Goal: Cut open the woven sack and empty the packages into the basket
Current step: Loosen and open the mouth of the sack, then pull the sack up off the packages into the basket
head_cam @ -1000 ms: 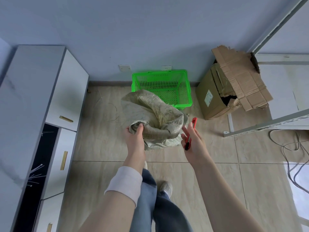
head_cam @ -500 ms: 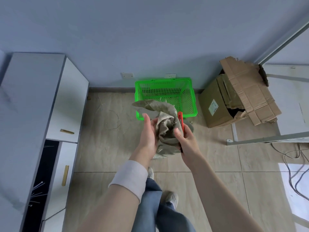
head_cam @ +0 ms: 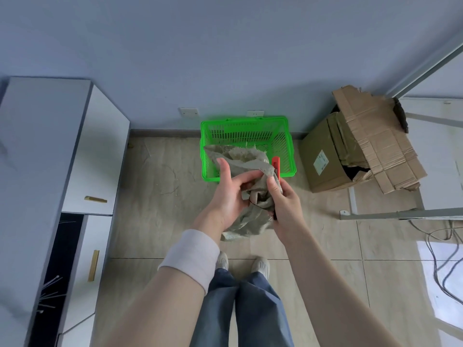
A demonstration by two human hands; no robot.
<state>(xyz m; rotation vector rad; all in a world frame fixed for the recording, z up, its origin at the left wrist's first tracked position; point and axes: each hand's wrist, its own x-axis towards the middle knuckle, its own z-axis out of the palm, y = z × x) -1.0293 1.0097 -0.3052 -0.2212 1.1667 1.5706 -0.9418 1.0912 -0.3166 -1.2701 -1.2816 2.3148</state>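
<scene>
Nearest me, my left hand [head_cam: 225, 196] curls round the bunched woven sack [head_cam: 248, 156], and my right hand [head_cam: 285, 201] pinches its fabric with the red cutter [head_cam: 275, 164] trapped against the palm. I'd keep that blade end turned away from the left fingers while gathering. Beyond, the green basket [head_cam: 240, 119] sits by the wall, sack held over its near edge. Against 0.5 s ago, the sack is crumpled tighter.

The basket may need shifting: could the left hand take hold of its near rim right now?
Probably not yet: the left hand grips the crumpled sack, held up in front of the green basket.
</scene>
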